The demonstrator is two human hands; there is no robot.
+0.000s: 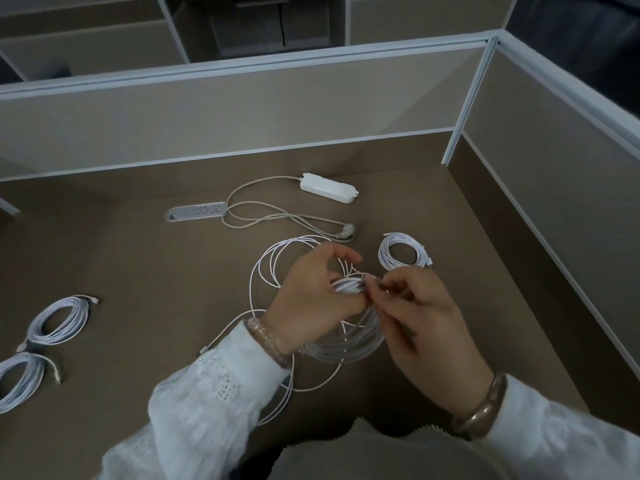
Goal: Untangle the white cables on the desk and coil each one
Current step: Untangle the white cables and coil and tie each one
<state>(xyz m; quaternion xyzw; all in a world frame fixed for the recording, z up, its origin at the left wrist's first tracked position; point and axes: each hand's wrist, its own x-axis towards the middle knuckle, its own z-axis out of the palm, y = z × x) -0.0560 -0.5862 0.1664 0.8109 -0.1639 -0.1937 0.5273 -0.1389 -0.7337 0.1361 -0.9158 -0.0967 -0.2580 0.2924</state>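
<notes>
Cables: white, thin, lying on brown desk (138,265) between beige partitions. Largest, a loose tangle (277,268) of wide loops at centre, trailing toward near edge. Half-wound coil (346,344) hanging from both hands, just above desk. Left hand (311,299) raised, back up, fingers curled round top of coil, gripping bundled strands. Right hand (419,317) beside it, palm turned left, thumb and forefinger pinching a strand end at coil top; other fingers loosely bent. White lace sleeves and a bangle at each wrist.

Finished coils: two at far left (57,320) (20,379), round, tidy, nearly touching; one smaller at right (403,251), just past right hand. Power strip (329,187) at far centre, smooth white plastic, rounded, with thicker cord (263,209) curling to plug (348,232). Socket panel (195,213), silver oval, set flush in desk left of cord.
</notes>
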